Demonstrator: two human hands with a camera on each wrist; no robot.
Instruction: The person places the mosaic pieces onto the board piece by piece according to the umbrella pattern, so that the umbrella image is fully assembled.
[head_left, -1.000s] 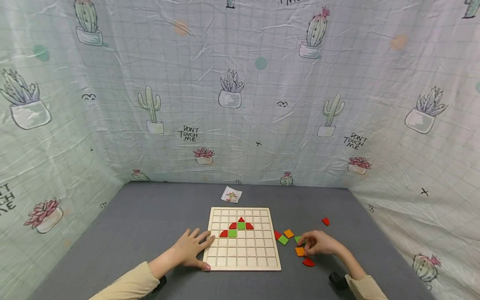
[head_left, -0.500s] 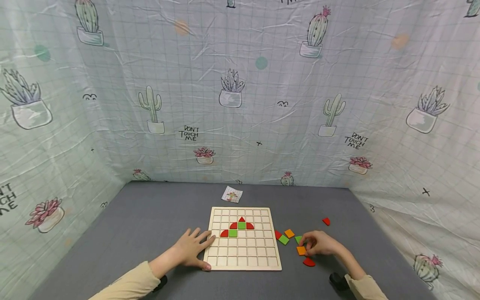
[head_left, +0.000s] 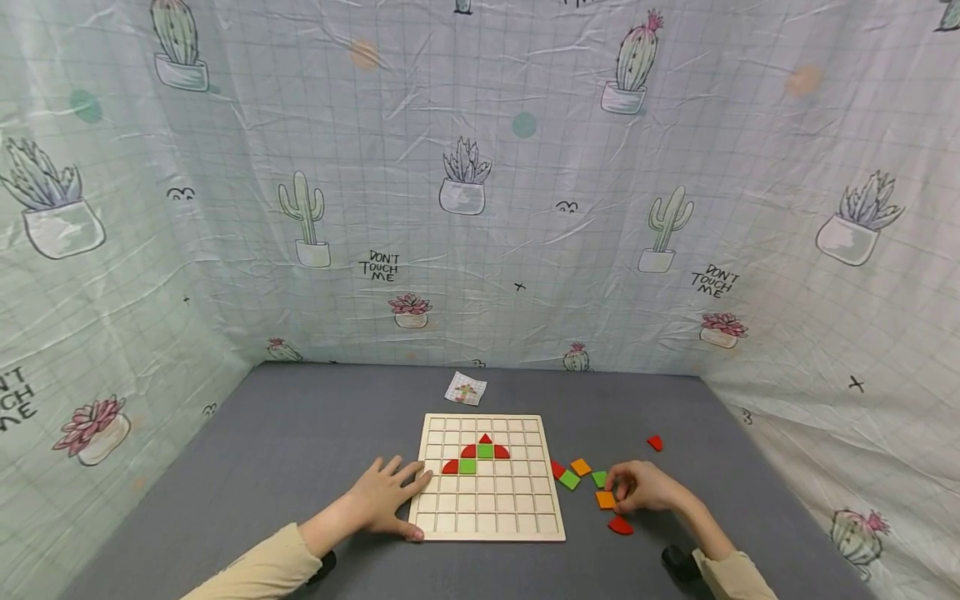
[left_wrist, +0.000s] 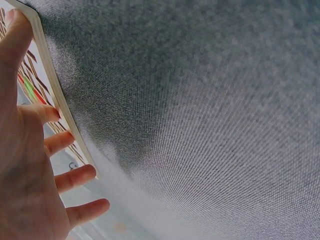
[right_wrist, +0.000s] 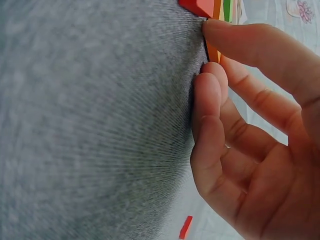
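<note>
My left hand [head_left: 381,497] lies spread at the left edge of a wooden grid board [head_left: 483,525], its thumb and some fingertips touching the rim. Red and green tiles form a stepped shape on the board; a green square [head_left: 485,451] sits under a red triangle [head_left: 486,438]. Right of the board, my right hand [head_left: 647,487] pinches the edge of an orange square tile [head_left: 604,500] lying on the table. In the right wrist view, the thumb and curled fingers meet at this orange tile [right_wrist: 214,52]. A green tile [head_left: 599,479] lies just beyond the fingers.
A red rounded tile [head_left: 620,526] lies in front of the right hand, another red one [head_left: 656,443] farther back. Beside the board are another orange square [head_left: 581,467], a green square [head_left: 570,480] and a red piece [head_left: 557,469]. A printed pattern card [head_left: 466,388] lies behind the board.
The orange tile at the right hand has turned and shifted slightly. The right fingers have edged away from the green tile, baring more of it. My left hand stays on the board.
</note>
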